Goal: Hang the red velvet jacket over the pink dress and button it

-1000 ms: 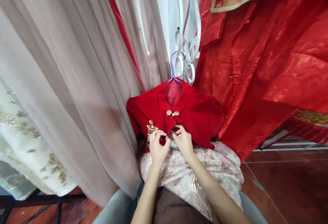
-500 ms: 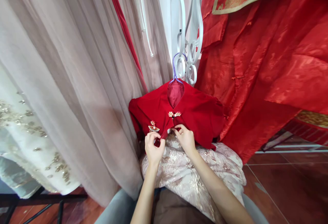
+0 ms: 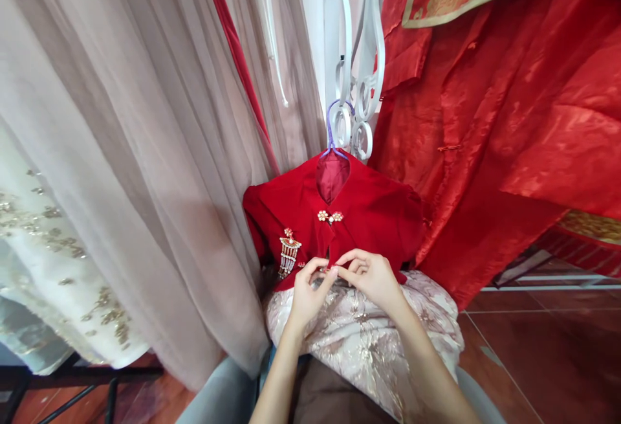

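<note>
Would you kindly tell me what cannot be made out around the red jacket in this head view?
- Lower clasp on the red jacket: covered by the left hand and right hand.
- Purple hanger: only its hook shows.
- Pink brocade skirt: hem hidden behind the forearms.

This looks like a dress shop or costume rental room. Garments hang close together: a red velvet jacket (image 3: 334,217) on a hanger (image 3: 332,127) hooked to a white scrolled rack (image 3: 361,87), a red satin robe (image 3: 490,126) with gold trim, a sheer beige gown (image 3: 130,171) and a white sequinned dress (image 3: 53,268). The floor (image 3: 543,359) is red-brown tile.
</note>
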Demonstrator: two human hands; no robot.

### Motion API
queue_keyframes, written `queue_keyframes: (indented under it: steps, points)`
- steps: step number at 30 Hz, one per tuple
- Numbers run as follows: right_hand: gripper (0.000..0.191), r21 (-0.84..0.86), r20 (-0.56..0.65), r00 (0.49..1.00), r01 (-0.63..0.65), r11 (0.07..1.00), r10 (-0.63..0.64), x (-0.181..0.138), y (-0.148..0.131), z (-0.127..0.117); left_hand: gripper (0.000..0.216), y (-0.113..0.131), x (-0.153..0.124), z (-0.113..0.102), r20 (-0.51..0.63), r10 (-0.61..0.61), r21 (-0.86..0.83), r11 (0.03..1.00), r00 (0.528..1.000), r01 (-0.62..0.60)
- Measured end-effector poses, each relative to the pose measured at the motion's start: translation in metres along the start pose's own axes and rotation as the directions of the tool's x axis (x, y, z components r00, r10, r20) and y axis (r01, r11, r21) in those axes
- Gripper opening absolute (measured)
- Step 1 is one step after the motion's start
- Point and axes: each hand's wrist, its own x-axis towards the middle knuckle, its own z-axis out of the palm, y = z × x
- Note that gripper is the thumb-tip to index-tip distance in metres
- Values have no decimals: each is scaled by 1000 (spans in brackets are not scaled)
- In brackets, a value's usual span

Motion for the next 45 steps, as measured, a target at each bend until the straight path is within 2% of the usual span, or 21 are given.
queue_keyframes:
  steps: [5, 9, 11, 14, 17, 20, 22, 24, 28, 34, 40, 45]
  points:
    - [23, -58, 84, 993, -76, 995, 81, -20, -12, -15, 36, 13, -2, -6, 74, 128, 12, 991, 989, -130]
    - [22, -46, 121, 990, -70, 996, 75, -28, -19, -25, 34, 25, -4, -2, 225, 91, -65, 995, 970, -78]
    - [17, -54, 99, 995, -15, 998, 20, -26, -18, -20, 34, 25, -6, 2, 227, 47, -91, 995, 973, -27]
    - [13, -76, -9, 995, 101, 992, -102, -18, -12, 0, 33, 14, -7, 4, 63, -10, -144, 989, 998, 19]
    - [13, -43, -71, 976, 203, 978, -205, -4, -1, 23, 31, -3, -4, -2, -127, -96, -212, 975, 987, 68]
    - [11, -33, -102, 955, 275, 961, -277, 12, 9, 37, 30, -15, 3, -13, -336, -159, -177, 979, 929, 103]
    - [9, -58, -124, 945, 297, 953, -302, 20, 13, 41, 27, -19, 10, -22, -490, -101, -62, 995, 866, 81]
    - [8, -75, -134, 945, 289, 954, -297, 25, 14, 43, 26, -20, 18, -30, -570, -6, 66, 996, 821, 52]
    - [6, -73, -126, 953, 269, 960, -277, 30, 14, 46, 26, -18, 31, -34, -559, 91, 176, 984, 824, 10]
    - [6, -48, -77, 943, 321, 946, -324, 38, 13, 46, 21, -16, 38, -30, -562, 193, 291, 956, 804, -26]
    - [8, 4, -75, 945, 318, 948, -317, 31, 7, 44, 25, -14, 41, -32, -519, 193, 240, 968, 833, -74]
    - [11, 143, 50, 947, 307, 941, -317, 18, -7, 37, 19, -9, 39, -32, -539, 210, 168, 976, 816, -140]
